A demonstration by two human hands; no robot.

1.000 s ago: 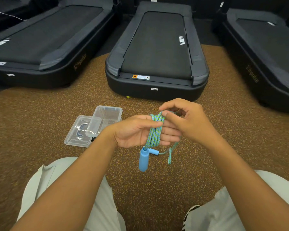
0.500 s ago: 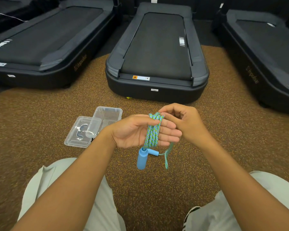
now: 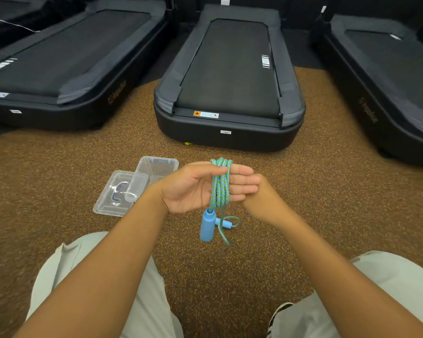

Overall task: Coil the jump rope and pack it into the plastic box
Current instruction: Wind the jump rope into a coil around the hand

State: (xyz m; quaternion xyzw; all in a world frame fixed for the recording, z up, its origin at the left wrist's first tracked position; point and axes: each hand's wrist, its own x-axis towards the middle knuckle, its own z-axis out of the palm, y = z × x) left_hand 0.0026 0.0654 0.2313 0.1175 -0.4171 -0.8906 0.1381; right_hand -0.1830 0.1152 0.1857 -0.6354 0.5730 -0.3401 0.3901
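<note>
The green-and-blue braided jump rope (image 3: 220, 189) is wound in several turns round the straight fingers of my left hand (image 3: 193, 189), whose thumb presses the coil at the top. One light blue handle (image 3: 206, 226) hangs below the palm. The second handle (image 3: 226, 223) and a short loose loop dangle beside it. My right hand (image 3: 264, 200) is curled just behind and below my left fingertips, gripping the strand there; its fingertips are hidden. The clear plastic box (image 3: 156, 160) stands open on the carpet to the left, apart from both hands.
The box's clear lid (image 3: 112, 203) lies flat against its near left side. Three black treadmills (image 3: 230, 132) stand across the far side of the brown speckled carpet. My knees in light trousers (image 3: 142, 301) frame the bottom, with bare carpet between them.
My right hand has dropped from the top of the coil to behind and below my left fingertips, carrying the strand round. The loose tail is shorter. My left hand stays put.
</note>
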